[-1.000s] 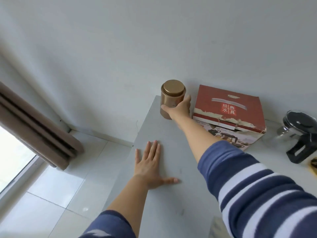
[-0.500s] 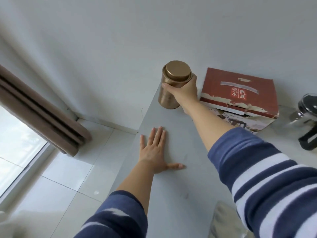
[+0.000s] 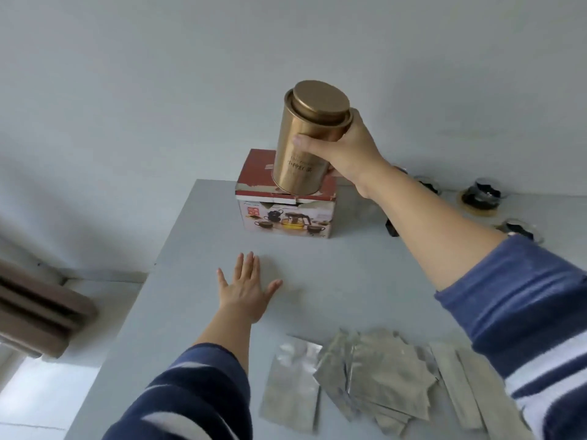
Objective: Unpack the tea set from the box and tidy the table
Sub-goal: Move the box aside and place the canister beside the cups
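Silver pouches point(image 3: 374, 376) lie near; red box point(image 3: 286, 204) behind held tin point(image 3: 309, 138).

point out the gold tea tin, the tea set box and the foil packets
gold tea tin point(image 3: 306, 144), head view, on its side wall
tea set box point(image 3: 287, 219), head view, on its printed front face
foil packets point(image 3: 386, 373), head view, on the top packet

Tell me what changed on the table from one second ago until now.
The right hand closed on the gold tea tin and lifted it from the table corner; it now hangs tilted before the red box. The left hand stayed flat on the table.
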Demonstrator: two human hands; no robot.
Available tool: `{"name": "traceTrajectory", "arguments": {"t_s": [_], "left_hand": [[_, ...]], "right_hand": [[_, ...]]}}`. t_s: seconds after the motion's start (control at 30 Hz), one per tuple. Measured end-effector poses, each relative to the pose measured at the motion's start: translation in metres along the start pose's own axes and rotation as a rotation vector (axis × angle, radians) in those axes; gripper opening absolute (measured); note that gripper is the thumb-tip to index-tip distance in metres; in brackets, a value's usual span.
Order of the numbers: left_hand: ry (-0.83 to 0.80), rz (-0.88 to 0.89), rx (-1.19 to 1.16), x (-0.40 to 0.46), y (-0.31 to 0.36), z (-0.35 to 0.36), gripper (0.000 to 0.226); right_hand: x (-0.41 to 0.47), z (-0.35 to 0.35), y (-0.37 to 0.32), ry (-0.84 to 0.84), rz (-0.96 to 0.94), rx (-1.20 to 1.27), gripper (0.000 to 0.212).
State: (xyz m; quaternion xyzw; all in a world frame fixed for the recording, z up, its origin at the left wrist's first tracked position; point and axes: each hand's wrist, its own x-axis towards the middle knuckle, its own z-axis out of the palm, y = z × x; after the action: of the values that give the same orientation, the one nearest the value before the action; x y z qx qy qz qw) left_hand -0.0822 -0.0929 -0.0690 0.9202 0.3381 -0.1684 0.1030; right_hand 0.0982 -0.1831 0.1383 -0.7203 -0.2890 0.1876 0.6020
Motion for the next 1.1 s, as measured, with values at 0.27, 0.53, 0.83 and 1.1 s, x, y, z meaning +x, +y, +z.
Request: {"name": "traceTrajectory", "arguments": {"t_s": [0.27, 0.53, 0.83, 1.1], "left_hand": [[-0.042, 0.188, -0.058, -0.012, 0.206, 0.016, 0.088], [-0.123, 0.204, -0.068, 0.002, 0.332, 0.030, 0.100], [-0.157, 0.117, 0.014, 0.016, 0.355, 0.046, 0.132], [-0.168, 0.104, 0.005, 0.019, 0.358, 0.047, 0.134]], "right_hand": [[-0.028, -0.215, 0.049, 0.168, 0.112, -0.117, 0.083], [-0.032, -0.385, 0.113, 0.372, 0.285, -0.181, 0.097], [-0.004, -0.472, 0.199, 0.478, 0.413, -0.195, 0.094], [0.024, -0.487, 0.243, 0.482, 0.450, -0.110, 0.099]]}}
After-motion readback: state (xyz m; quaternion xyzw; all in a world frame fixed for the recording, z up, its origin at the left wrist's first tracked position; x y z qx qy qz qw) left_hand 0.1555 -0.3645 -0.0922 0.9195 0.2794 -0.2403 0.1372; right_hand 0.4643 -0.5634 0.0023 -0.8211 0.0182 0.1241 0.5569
